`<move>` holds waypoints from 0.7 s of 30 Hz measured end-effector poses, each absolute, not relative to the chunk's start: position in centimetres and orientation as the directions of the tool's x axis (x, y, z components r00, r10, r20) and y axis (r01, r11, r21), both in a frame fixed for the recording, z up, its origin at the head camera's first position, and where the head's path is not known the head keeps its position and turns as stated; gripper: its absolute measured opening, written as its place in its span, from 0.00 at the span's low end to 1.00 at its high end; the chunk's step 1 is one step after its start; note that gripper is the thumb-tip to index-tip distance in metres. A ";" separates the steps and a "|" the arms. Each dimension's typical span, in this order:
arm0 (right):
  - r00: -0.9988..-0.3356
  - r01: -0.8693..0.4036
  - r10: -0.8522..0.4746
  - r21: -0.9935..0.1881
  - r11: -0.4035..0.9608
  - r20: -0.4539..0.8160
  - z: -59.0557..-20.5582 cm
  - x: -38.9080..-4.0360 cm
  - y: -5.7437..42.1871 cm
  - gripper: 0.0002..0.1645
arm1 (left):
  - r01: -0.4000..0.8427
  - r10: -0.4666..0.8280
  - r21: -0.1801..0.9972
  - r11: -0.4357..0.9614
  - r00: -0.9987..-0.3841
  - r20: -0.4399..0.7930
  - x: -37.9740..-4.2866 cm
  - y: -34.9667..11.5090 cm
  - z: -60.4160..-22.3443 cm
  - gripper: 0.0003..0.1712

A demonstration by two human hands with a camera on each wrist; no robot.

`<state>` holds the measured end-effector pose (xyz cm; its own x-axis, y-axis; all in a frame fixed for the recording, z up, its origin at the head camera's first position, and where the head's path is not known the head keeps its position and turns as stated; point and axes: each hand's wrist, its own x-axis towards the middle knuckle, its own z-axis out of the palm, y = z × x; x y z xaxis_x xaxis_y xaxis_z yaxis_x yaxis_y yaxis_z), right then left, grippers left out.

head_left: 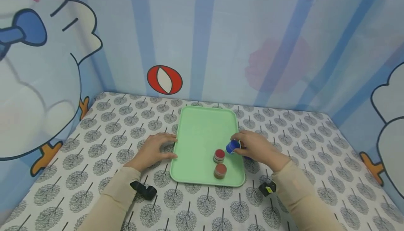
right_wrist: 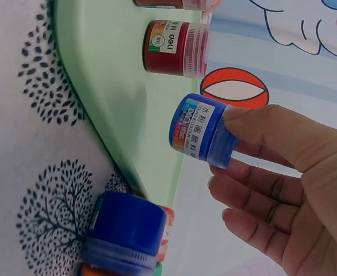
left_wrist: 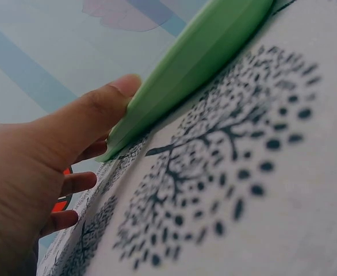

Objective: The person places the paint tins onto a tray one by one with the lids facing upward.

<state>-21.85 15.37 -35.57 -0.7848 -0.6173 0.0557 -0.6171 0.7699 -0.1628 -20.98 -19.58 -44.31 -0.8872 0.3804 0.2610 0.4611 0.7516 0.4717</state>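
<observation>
My right hand (head_left: 257, 146) pinches a small blue paint jar (right_wrist: 198, 127) by its lid between thumb and fingers. In the head view that jar is tilted over the right side of the green tray (head_left: 202, 129). A dark red paint jar (head_left: 219, 156) and a brownish-red paint jar (head_left: 220, 171) stand upright in the tray's near right part. At the tray's left rim, my left hand (head_left: 154, 150) touches the edge with thumb and fingertips. The left wrist view shows its thumb (left_wrist: 125, 86) resting on the rim, the other fingers loosely bent.
Outside the tray's right edge, partly behind my right hand, sits a dark blue paint jar (right_wrist: 128, 224) with red, orange and green things close to it. A tree-patterned cloth (head_left: 120, 129) covers the table. Behind it hangs a blue striped cartoon backdrop (head_left: 227, 41).
</observation>
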 end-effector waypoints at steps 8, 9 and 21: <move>-0.787 -0.616 -0.615 -0.113 0.780 0.048 -35.9 -22.5 14.3 0.20 | 0.451 0.373 0.476 0.755 -0.892 0.254 -20.8 -19.5 -44.5 0.34; -0.787 -0.616 -0.615 -0.109 0.780 0.046 -35.8 -22.5 14.1 0.20 | 0.451 0.373 0.474 0.756 -0.892 0.255 -20.8 -19.5 -44.5 0.34; -0.756 -0.654 -0.652 -0.092 0.751 0.053 -36.3 -23.5 12.3 0.21 | 0.462 0.380 0.463 0.756 -0.886 0.265 -20.9 -19.7 -44.4 0.34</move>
<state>-23.52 12.33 -36.34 -0.7565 -0.6519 0.0528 -0.6537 0.7511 -0.0923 -20.87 -19.72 -44.39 -0.8863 0.3800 0.2648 0.4625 0.7564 0.4626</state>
